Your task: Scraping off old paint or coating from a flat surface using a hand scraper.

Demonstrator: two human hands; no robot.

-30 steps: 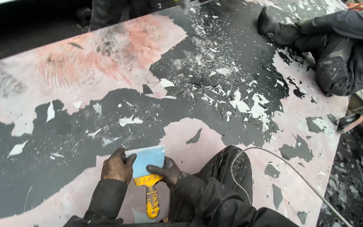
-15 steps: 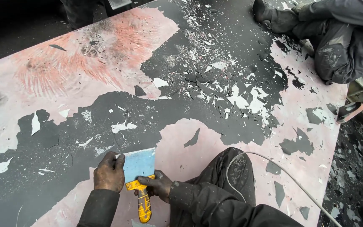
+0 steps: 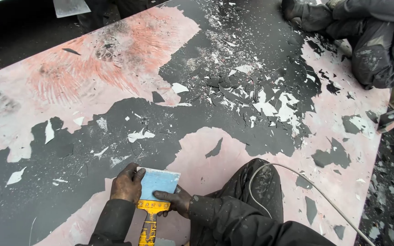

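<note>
Yellow-handled scraper, blade flat on panel

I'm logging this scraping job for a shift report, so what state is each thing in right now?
Scraper: blade flat against the panel, both hands on it.
Left hand: pressing on the blade's left edge.
Right hand: gripping where blade meets yellow handle.
Panel: partly stripped, pink patches bare, black coating elsewhere.
Paint flakes: loose, scattered in a pile.
White cable: slack, lying across the panel.
Second person: crouched at the far corner.

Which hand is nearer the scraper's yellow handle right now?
Right. The right hand has its fingers on the scraper just above the yellow handle; the left hand presses the blade's upper left corner, farther up.
</note>
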